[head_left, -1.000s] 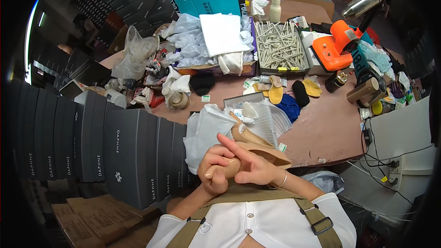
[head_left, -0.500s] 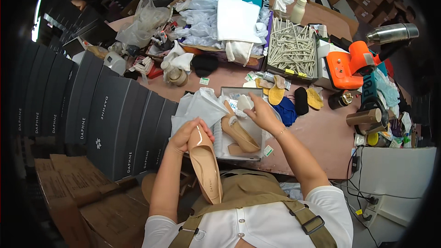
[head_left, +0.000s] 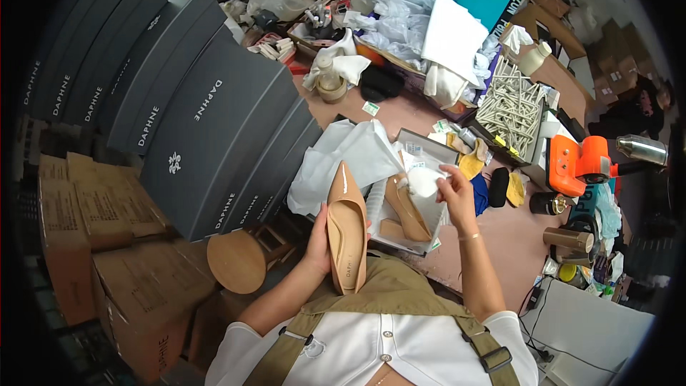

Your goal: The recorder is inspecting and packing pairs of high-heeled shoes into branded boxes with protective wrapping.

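Here's my left hand (head_left: 319, 244), forearm angled up from lower left, cupping the tan shoe (head_left: 349, 239); most fingers seem hidden underneath. Toe points away from my chest, long axis nearly upright in view. My right hand (head_left: 457, 199) pinches a white pad (head_left: 422, 182) over the open box (head_left: 397, 246).

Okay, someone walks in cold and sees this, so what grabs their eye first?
Probably the glossy beige pump in the left hand, low in the middle of the view. Next would likely come the bright orange device toward the right, beyond the pinkish table's bare stretch, and the big dark grey boxes lined up along the left.
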`<state>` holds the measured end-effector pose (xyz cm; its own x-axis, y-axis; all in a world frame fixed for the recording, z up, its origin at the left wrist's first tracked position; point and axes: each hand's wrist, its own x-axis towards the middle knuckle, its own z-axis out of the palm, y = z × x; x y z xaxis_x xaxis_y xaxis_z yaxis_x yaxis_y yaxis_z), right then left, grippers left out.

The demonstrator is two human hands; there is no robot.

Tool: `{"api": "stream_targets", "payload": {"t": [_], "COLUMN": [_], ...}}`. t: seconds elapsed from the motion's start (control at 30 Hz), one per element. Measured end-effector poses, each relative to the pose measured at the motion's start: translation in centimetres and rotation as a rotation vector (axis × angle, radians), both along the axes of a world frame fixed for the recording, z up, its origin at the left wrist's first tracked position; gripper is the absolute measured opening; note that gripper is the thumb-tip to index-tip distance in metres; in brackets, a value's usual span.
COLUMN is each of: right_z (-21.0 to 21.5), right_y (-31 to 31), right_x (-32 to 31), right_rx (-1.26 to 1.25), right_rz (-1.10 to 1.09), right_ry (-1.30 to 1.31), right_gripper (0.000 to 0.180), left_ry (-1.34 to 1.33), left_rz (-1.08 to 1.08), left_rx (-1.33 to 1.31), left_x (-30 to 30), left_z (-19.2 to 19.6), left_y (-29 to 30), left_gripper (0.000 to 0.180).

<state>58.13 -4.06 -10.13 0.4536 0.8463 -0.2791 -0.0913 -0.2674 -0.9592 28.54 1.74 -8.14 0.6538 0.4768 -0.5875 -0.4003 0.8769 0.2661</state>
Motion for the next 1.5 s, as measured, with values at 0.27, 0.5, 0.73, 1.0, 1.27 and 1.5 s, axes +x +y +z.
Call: {"api": "stream_targets", "payload": {"t": [0.27, 0.5, 0.73, 1.0, 1.27, 1.5], "right_z": [6.3, 6.5, 2.5, 2.0, -5.2, -2.6], "right_y": [-3.4, -2.5, -0.3, 1.5, 1.0, 1.4], "right_x": [-11.9, -11.7, -10.9, -6.3, 1.0, 0.9], "right_rx": [0.09, 0.104, 0.115, 0.242, -0.084, -0.072], "right_rz": [0.355, 0.392, 0.277, 0.433, 0.539, 0.348], "right_ry": [-0.449, -1.233, -0.956, -1.073, -1.348, -0.851], "right_gripper": [0.035, 0.021, 0.014, 0.013, 0.029, 0.034], "left_ry": [0.14, 0.11, 0.181, 0.235, 0.193, 0.146], "left_rz": [-0.06, -0.183, -0.302, -0.216, -0.125, -0.036], "left_rx": [0.176, 0.175, 0.174, 0.156, 0.086, 0.031], "left_x": [4.3, 6.3, 8.5, 9.5, 7.3, 7.1], "left_z": [-0.8, 1.8, 1.3, -0.7, -2.5, -1.3], "left_y": [1.6, 2.0, 0.3, 0.1, 1.2, 0.6], "left_gripper": [0.048, 0.056, 0.067, 0.063, 0.055, 0.064]}}
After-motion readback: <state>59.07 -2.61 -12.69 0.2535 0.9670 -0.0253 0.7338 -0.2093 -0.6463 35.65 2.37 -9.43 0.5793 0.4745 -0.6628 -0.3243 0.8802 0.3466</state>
